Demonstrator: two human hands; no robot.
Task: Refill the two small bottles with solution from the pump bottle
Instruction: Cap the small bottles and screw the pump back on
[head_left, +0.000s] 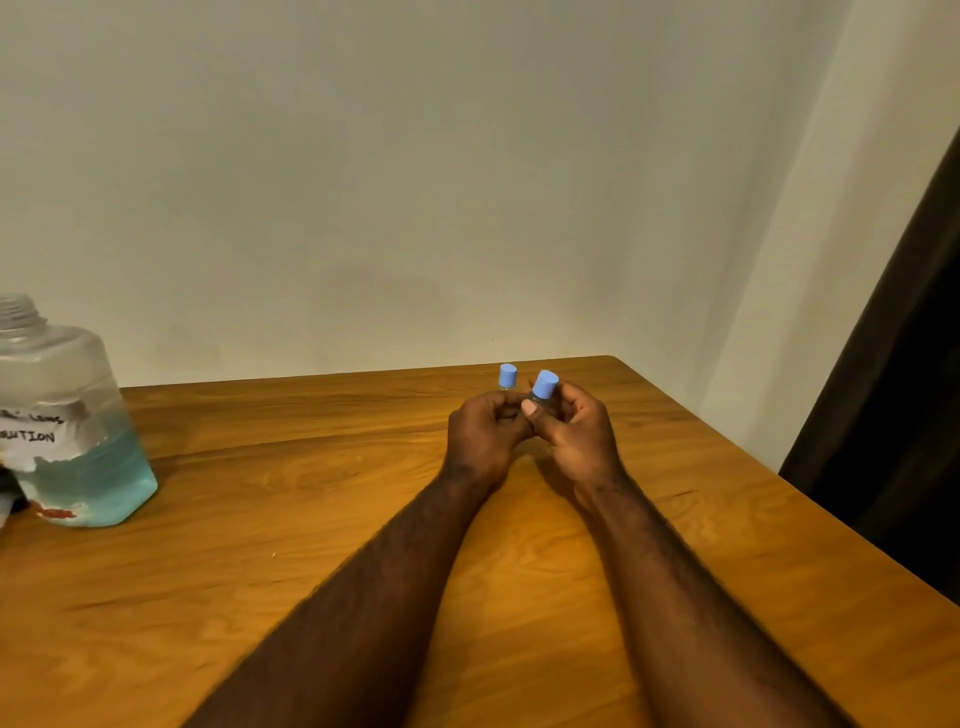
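Two small clear bottles with blue caps are near the far edge of the wooden table (311, 519). One small bottle (507, 376) stands upright just behind my left hand (485, 434), whose fingers curl around its lower part. The other small bottle (543, 387) tilts left in my right hand (576, 431), which grips its body; the cap is on. The large clear bottle (67, 415) with blue solution stands at the far left, its threaded neck open with no pump on it, and a torn label reading "SOLUTION".
A plain wall runs behind the table. A dark curtain (904, 389) hangs at the right beyond the table's right edge. Something white and dark (8, 499) peeks in at the left edge beside the large bottle.
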